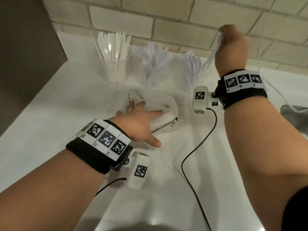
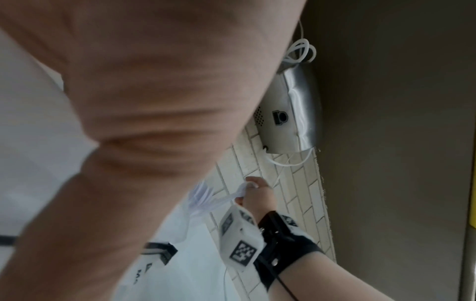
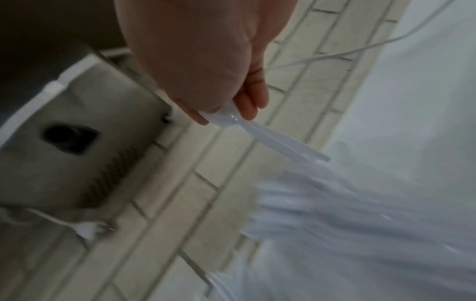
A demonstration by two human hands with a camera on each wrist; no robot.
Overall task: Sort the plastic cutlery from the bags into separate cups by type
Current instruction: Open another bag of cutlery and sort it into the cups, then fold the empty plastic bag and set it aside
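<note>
Three clear cups stand along the back of the white counter [image 1: 50, 122]: a knife cup [image 1: 115, 67], a fork cup [image 1: 153, 67] and a third cup [image 1: 193, 70] of white cutlery on the right. My left hand [image 1: 141, 114] lies flat, fingers straight, pressing on a crumpled clear plastic bag [image 1: 168, 114] in the middle. My right hand [image 1: 223, 35] is raised above the right cup, pinching a few white plastic cutlery pieces [image 3: 278, 142] by their heads, handles pointing down at that cup [image 3: 360, 224]. Their type is hidden in the grip.
A tiled wall [image 1: 166, 27] runs right behind the cups. A metal wall box [image 2: 291, 114] hangs to the right, with a white cable [image 1: 262, 39] dangling from it. A black wrist cable [image 1: 200, 139] trails across the counter. A dark panel [image 1: 25, 55] borders the left.
</note>
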